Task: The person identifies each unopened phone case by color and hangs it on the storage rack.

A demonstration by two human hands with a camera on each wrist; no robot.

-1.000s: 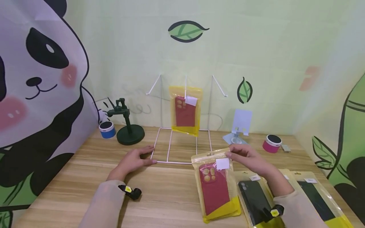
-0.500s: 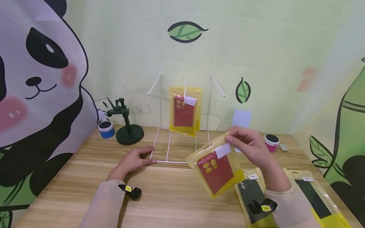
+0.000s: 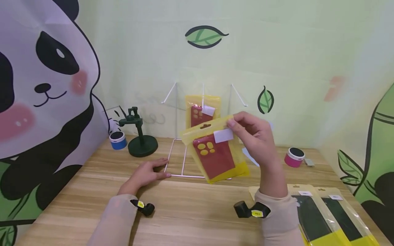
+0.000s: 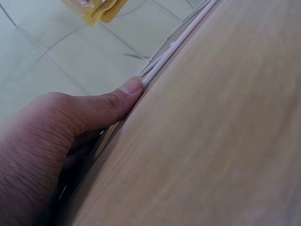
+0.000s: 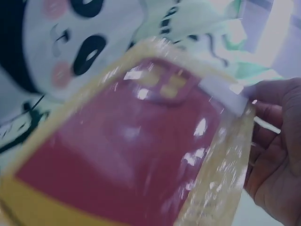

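My right hand (image 3: 254, 138) pinches the top right corner of a clear and yellow zip pouch holding a red phone case (image 3: 215, 157), raised in front of the rack. A white label and a hang hole show on the pouch; it tilts, and the case fills much of the right wrist view. Behind it, a similar pouched red phone case (image 3: 198, 114) hangs on the middle hook of the white wire display rack (image 3: 192, 176), partly hidden. My left hand (image 3: 146, 175) holds the rack's front left base corner, thumb (image 4: 129, 87) against the wire.
Pouched dark phone cases (image 3: 312, 215) lie at the front right, partly under the right sleeve. A dark green stand (image 3: 143, 145) and a blue speaker-like cylinder (image 3: 118, 140) stand left of the rack. A pink cylinder (image 3: 294, 158) is on the right.
My right hand has lifted the pouched red phone case off the front right of the table, up and left toward the hooks. My left hand has stayed at the rack's corner.
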